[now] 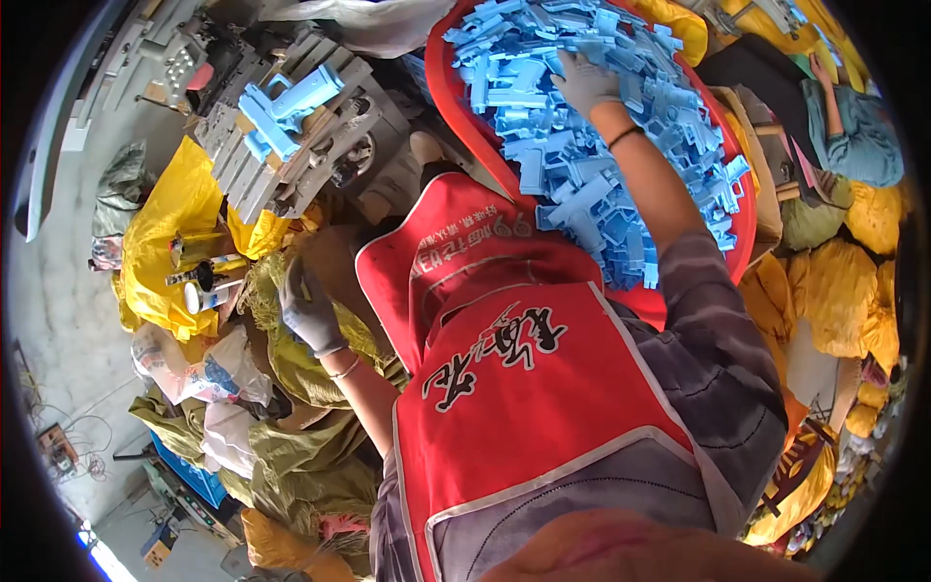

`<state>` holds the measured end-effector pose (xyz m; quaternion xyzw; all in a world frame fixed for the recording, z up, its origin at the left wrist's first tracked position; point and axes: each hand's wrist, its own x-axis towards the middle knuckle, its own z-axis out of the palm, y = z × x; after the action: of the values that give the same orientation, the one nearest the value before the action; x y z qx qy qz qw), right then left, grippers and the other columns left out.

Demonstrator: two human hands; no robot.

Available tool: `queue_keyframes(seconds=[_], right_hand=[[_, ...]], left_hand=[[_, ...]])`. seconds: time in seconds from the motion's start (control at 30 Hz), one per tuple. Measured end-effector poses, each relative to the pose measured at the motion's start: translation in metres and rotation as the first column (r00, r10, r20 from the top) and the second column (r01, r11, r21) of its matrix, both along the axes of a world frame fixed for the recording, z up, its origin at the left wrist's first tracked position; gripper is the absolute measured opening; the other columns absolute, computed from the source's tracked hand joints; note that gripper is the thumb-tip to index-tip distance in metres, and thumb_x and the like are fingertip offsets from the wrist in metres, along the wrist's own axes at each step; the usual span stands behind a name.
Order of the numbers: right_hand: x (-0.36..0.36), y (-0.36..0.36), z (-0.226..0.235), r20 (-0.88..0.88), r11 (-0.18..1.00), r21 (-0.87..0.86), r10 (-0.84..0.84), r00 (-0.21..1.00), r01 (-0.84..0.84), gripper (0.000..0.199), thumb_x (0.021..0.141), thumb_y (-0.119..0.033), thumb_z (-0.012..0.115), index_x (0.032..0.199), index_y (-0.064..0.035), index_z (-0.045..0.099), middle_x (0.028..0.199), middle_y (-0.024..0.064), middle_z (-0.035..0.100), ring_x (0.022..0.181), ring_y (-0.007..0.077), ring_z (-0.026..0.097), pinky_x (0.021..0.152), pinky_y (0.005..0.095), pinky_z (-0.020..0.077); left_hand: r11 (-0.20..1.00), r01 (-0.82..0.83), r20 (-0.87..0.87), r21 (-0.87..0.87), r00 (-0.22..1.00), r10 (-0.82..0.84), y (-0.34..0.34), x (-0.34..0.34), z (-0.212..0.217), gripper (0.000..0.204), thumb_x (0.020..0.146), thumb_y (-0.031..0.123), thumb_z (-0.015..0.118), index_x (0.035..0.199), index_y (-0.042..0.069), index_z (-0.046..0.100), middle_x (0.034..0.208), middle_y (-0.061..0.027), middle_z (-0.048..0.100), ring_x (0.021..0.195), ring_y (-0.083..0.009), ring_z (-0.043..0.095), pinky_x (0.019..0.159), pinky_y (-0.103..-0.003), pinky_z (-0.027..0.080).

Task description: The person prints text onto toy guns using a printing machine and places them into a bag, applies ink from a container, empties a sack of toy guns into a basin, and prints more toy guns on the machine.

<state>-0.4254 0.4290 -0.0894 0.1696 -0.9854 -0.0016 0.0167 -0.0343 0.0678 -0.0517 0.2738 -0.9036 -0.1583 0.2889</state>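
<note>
The person wears a red apron (pixel 524 388) edged in pale piping, printed with black and white characters, over a grey plaid shirt (pixel 718 349) with rolled sleeves. Both hands, the left (pixel 310 310) and right (pixel 585 82), wear grey knit gloves. A dark band (pixel 626 136) circles the right wrist and a thin bangle (pixel 344 369) the left.

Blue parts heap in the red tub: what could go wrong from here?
1. The blue plastic parts are piled above the rim of the red tub; the gloved right hand digging in could push some over the edge.
2. The left hand rests among loose olive sacks, where a dropped part could get lost.
</note>
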Motion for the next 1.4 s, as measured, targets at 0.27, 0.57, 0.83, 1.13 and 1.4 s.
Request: queue_keyframes(seconds=[0.27,0.57,0.83,1.13,1.4], right_hand=[[-0.013,-0.008,0.012,0.137,0.974,-0.162,-0.136,0.981,0.158,0.072,0.077,-0.043,0.059,0.142,-0.0241,0.034,0.134,0.0149,0.047,0.113,0.0362,0.055,0.091,0.0485,0.046],[0.075,0.036,0.042,0.087,0.934,-0.33,0.178,0.98,-0.141,0.043,0.074,-0.015,0.06,0.115,-0.0093,0.051,0.113,0.0182,0.053,0.104,0.0408,0.054,0.084,0.0462,0.0468],[0.106,0.092,0.051,0.116,0.935,-0.334,0.168,0.979,-0.121,0.036,0.079,-0.006,0.059,0.115,-0.0062,0.054,0.12,0.0196,0.05,0.112,0.0394,0.051,0.095,0.0417,0.0421],[0.112,0.045,0.104,0.149,0.403,-0.911,0.137,0.979,0.082,0.042,0.089,-0.009,0.057,0.128,0.0034,0.047,0.127,0.0112,0.051,0.115,0.0176,0.048,0.099,0.029,0.0359],[0.085,-0.1,0.121,-0.042,0.05,-0.996,0.409,0.912,-0.069,0.045,0.089,-0.014,0.059,0.128,0.0043,0.048,0.129,0.0133,0.051,0.121,0.0193,0.046,0.104,0.0311,0.0342]], left_hand=[[0.991,-0.089,0.043,0.101,0.995,0.085,0.01,0.03,0.006,0.025,0.089,0.013,0.058,0.109,0.003,0.066,0.106,-0.0139,0.067,0.096,-0.0283,0.063,0.084,-0.037,0.049],[0.988,-0.071,-0.06,0.134,0.995,0.08,0.007,0.018,0.009,0.023,0.086,0.009,0.06,0.107,0.003,0.067,0.103,-0.0126,0.068,0.096,-0.0266,0.065,0.085,-0.034,0.05],[0.997,0.069,-0.161,0.023,0.985,-0.064,0.002,-0.033,0.071,0.021,0.085,0.011,0.06,0.103,0.003,0.066,0.101,-0.015,0.067,0.096,-0.0314,0.063,0.086,-0.037,0.048],[0.958,0.216,-0.176,-0.191,0.952,-0.25,-0.031,-0.123,0.118,0.034,0.08,0.02,0.068,0.11,0.005,0.063,0.11,-0.0138,0.064,0.102,-0.0307,0.06,0.088,-0.038,0.047],[0.948,0.317,-0.216,-0.04,0.923,-0.318,-0.052,-0.137,0.118,0.033,0.076,0.016,0.072,0.106,0.004,0.063,0.098,-0.0139,0.066,0.089,-0.03,0.063,0.079,-0.036,0.049]])
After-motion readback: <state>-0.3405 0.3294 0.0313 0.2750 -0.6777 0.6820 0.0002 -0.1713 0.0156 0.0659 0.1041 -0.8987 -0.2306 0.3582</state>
